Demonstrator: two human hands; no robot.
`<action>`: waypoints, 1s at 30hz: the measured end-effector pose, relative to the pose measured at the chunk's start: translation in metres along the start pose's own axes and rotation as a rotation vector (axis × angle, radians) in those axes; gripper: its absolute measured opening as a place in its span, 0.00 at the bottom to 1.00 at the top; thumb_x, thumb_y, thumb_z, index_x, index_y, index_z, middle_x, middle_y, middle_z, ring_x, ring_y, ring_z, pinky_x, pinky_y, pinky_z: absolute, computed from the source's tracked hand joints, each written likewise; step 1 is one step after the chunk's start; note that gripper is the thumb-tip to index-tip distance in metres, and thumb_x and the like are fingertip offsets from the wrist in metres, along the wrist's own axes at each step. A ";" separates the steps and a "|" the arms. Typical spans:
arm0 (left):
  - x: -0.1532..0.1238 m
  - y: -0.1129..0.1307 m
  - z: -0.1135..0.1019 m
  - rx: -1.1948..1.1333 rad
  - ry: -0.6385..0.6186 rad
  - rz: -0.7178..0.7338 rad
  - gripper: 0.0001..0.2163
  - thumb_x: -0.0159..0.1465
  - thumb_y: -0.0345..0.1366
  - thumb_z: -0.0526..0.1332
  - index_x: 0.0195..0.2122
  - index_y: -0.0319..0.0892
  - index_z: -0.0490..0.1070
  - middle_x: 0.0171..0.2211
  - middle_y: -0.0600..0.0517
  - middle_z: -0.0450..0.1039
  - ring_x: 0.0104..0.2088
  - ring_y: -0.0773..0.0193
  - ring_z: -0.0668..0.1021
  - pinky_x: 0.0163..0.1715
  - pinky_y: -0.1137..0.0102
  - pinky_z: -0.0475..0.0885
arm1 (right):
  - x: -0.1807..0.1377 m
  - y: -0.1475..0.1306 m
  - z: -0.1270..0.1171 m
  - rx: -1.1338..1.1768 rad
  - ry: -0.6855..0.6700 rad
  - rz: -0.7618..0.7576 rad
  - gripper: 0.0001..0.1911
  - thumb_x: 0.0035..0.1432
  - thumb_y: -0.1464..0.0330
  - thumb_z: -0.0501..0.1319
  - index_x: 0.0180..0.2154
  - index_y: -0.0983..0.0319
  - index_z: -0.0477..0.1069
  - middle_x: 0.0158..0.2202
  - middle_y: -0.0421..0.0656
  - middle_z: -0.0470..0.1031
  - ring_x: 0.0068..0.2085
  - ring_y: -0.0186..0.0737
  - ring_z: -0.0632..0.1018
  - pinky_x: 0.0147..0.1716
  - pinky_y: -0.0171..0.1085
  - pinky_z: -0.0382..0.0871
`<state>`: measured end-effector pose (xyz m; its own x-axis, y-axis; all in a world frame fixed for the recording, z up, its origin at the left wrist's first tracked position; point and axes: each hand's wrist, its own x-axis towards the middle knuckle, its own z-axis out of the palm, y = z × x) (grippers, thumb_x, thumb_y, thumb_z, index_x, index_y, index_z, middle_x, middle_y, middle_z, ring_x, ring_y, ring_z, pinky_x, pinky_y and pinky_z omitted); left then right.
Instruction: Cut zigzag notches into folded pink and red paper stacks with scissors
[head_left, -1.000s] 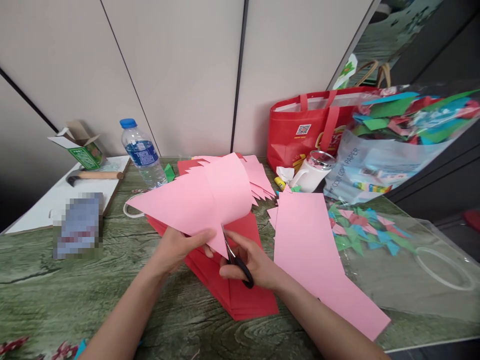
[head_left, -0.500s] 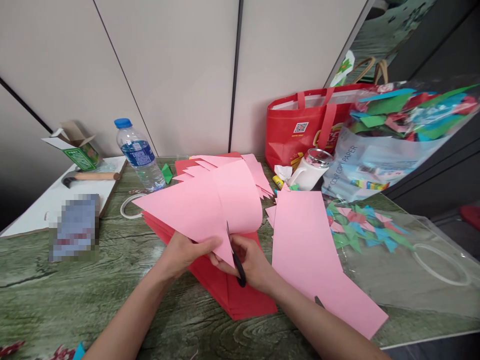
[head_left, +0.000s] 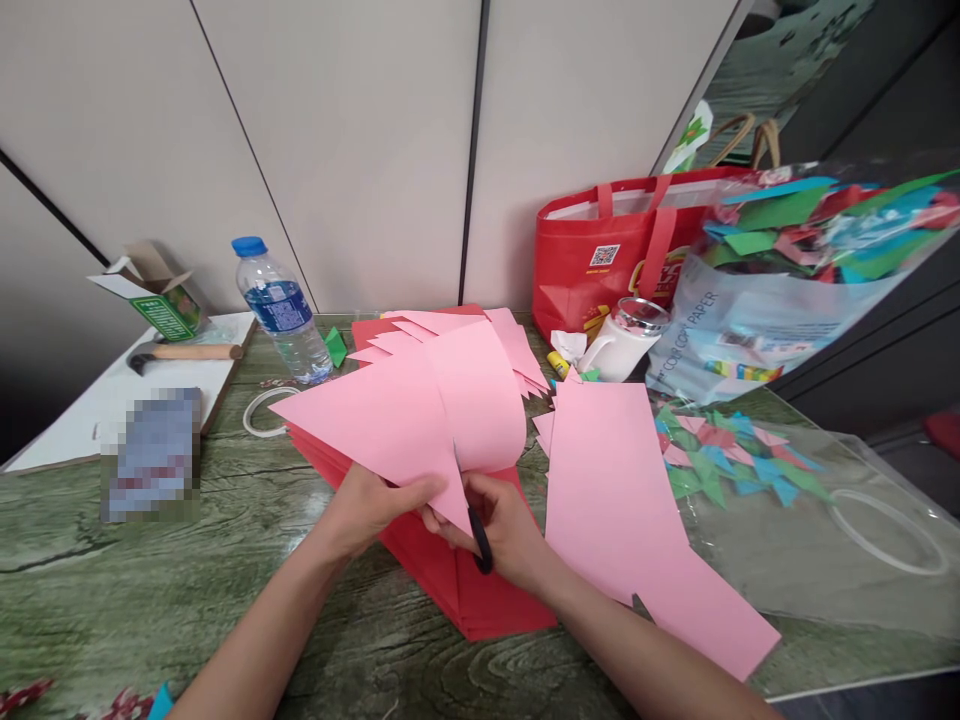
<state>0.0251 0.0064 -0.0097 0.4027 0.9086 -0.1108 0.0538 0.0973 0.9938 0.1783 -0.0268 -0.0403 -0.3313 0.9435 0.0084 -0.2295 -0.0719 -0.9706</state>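
Observation:
My left hand [head_left: 375,505] pinches the lower edge of a large pink paper sheet [head_left: 397,415] that curls up and over in front of me. My right hand [head_left: 504,525] grips black-handled scissors [head_left: 472,515], whose blades point up into the pink sheet near its lower tip. Under both hands lies a stack of red paper [head_left: 465,590]. A long pink paper strip [head_left: 622,490] rests flat to the right of my right forearm.
A water bottle [head_left: 279,310], a small open green box [head_left: 154,295] and a hammer [head_left: 184,352] stand at the left. A red tote bag [head_left: 607,255], white jar [head_left: 622,340] and clear bag of coloured paper [head_left: 780,280] crowd the right, with small coloured triangles [head_left: 731,460].
The scissors have advanced up into the pink sheet and my right hand has moved closer to my left. The sheet has shifted slightly.

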 end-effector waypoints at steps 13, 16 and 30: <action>-0.001 0.002 0.001 -0.013 -0.057 -0.024 0.09 0.54 0.38 0.62 0.19 0.42 0.75 0.17 0.49 0.76 0.22 0.56 0.77 0.26 0.64 0.73 | 0.001 0.001 0.002 0.033 -0.003 0.009 0.17 0.39 0.59 0.68 0.26 0.61 0.65 0.23 0.38 0.68 0.22 0.32 0.65 0.22 0.33 0.62; -0.001 0.002 0.001 -0.012 -0.062 -0.013 0.09 0.54 0.38 0.62 0.19 0.42 0.75 0.17 0.48 0.76 0.21 0.56 0.77 0.26 0.64 0.72 | 0.001 0.003 0.002 0.044 0.009 0.016 0.17 0.39 0.60 0.68 0.26 0.62 0.65 0.23 0.38 0.67 0.21 0.31 0.64 0.21 0.33 0.61; -0.002 0.001 0.002 -0.008 -0.045 -0.022 0.09 0.53 0.37 0.63 0.19 0.42 0.74 0.16 0.50 0.75 0.21 0.57 0.77 0.26 0.65 0.72 | 0.002 0.012 0.001 0.085 0.052 0.060 0.17 0.38 0.59 0.69 0.25 0.62 0.67 0.22 0.38 0.68 0.19 0.30 0.64 0.17 0.32 0.62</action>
<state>0.0261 0.0040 -0.0089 0.4420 0.8871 -0.1332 0.0562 0.1209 0.9911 0.1743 -0.0264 -0.0519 -0.2990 0.9521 -0.0639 -0.2880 -0.1538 -0.9452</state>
